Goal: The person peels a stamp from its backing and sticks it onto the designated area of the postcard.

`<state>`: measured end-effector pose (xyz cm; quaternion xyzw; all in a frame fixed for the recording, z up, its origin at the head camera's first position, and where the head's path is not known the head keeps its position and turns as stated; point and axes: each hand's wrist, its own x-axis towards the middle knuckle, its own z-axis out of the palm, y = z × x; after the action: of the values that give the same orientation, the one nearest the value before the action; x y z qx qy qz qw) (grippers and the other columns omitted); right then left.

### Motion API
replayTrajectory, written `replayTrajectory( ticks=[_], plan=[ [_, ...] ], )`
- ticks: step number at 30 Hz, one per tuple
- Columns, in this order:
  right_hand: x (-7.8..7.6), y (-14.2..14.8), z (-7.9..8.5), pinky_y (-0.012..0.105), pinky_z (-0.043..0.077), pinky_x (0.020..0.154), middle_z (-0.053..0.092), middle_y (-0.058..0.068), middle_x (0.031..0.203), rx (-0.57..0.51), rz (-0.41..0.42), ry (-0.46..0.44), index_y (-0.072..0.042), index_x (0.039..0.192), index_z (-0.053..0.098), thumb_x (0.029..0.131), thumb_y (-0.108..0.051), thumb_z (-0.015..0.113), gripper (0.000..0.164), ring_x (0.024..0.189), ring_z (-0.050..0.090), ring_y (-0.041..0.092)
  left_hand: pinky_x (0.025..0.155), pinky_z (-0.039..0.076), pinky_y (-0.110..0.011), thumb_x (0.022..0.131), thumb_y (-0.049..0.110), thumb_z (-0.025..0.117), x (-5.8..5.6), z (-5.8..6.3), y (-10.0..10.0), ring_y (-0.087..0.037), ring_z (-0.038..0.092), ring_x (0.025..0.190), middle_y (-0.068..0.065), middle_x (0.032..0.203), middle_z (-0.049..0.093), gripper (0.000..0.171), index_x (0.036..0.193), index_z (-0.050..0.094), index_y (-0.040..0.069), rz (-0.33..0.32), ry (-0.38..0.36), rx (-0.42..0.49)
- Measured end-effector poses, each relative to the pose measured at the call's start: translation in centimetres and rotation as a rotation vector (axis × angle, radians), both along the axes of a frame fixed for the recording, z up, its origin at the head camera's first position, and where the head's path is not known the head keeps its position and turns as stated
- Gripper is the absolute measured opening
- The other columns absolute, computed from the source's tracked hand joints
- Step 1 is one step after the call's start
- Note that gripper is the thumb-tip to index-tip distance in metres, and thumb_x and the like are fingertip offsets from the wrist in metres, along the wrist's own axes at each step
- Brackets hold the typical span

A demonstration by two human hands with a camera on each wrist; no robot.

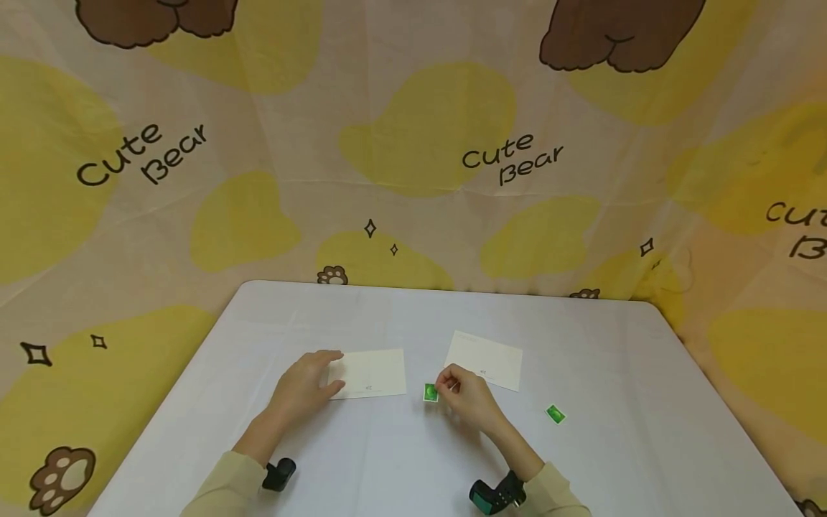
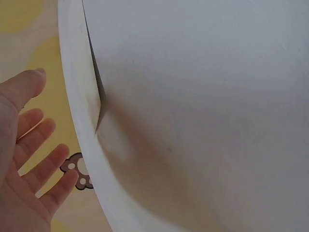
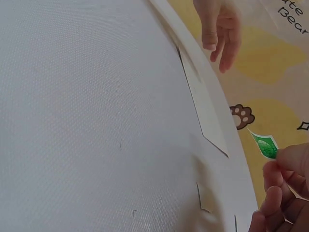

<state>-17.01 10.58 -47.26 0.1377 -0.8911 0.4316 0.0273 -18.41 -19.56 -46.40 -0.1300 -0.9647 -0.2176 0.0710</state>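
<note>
The green sticker (image 1: 430, 392) is hanging just right of the card (image 1: 371, 370), about level with the card's near right corner. The right hand (image 1: 468, 398) is pinching the sticker between thumb and fingertip, a narrow grip on one edge; the right wrist view is showing its white border bending slightly, with the sticker raised off the table (image 1: 388, 459). The left hand (image 1: 306, 384) is hovering at the card's left end, its thumb and fingers standing wide apart and holding nothing.

The second card (image 1: 494, 357) is lying right of the card, past a gap and set askew to it, partly behind the right hand in the head view. The second sticker (image 1: 555, 414), also green with a white border, is lying well to the card's right and nearer the person. Nearer than the card, two black wrist cameras (image 1: 279, 474) are showing beside beige sleeves (image 1: 226, 485). Beyond the card and the table's far edge, a yellow-patched backdrop (image 1: 388, 208) is hanging, lettered "Cute Bear".
</note>
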Motion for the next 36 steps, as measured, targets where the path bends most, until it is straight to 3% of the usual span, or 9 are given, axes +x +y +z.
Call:
replayTrajectory(
  ticks=[4,11,23,36],
  plan=[
    [0.0,0.0,-0.1,0.017,0.04,0.055,0.057,-0.005,0.072,-0.004,-0.005,-0.01,-0.007,0.08,0.06,0.083,-0.009,0.062,0.004,0.063,0.046,0.005,0.095,0.041,-0.049,0.075,0.025,0.076,-0.1,-0.4,-0.8,-0.033,0.049,0.118,-0.012,0.129,0.054,0.06,0.127,0.054,0.005,-0.038,0.034,-0.065],
    [-0.1,0.0,0.0,0.018,0.039,0.054,0.057,-0.005,0.073,-0.001,-0.014,-0.026,-0.007,0.081,0.06,0.084,-0.01,0.061,0.004,0.063,0.046,0.006,0.1,0.035,-0.053,0.073,0.034,0.077,-0.2,-0.9,-1.6,-0.036,0.041,0.126,-0.012,0.139,0.045,0.076,0.134,0.045,0.003,-0.076,0.006,-0.151],
    [-0.2,0.0,0.1,0.018,0.04,0.054,0.058,-0.003,0.074,-0.003,-0.006,-0.037,-0.005,0.083,0.06,0.084,-0.009,0.059,0.004,0.063,0.047,0.008,0.102,0.03,-0.057,0.076,0.043,0.071,-0.7,-1.3,-1.7,-0.037,0.033,0.132,-0.012,0.144,0.038,0.08,0.138,0.04,0.002,-0.127,-0.025,-0.29],
    [-0.9,-0.5,0.4,0.017,0.039,0.052,0.058,-0.002,0.074,0.013,-0.01,-0.025,-0.005,0.082,0.06,0.084,-0.009,0.06,0.004,0.062,0.047,0.007,0.101,0.032,-0.056,0.077,0.044,0.069,-1.0,-1.1,-1.4,-0.037,0.036,0.13,-0.013,0.142,0.041,0.077,0.134,0.044,0.0,-0.142,-0.079,-0.329]
  ],
)
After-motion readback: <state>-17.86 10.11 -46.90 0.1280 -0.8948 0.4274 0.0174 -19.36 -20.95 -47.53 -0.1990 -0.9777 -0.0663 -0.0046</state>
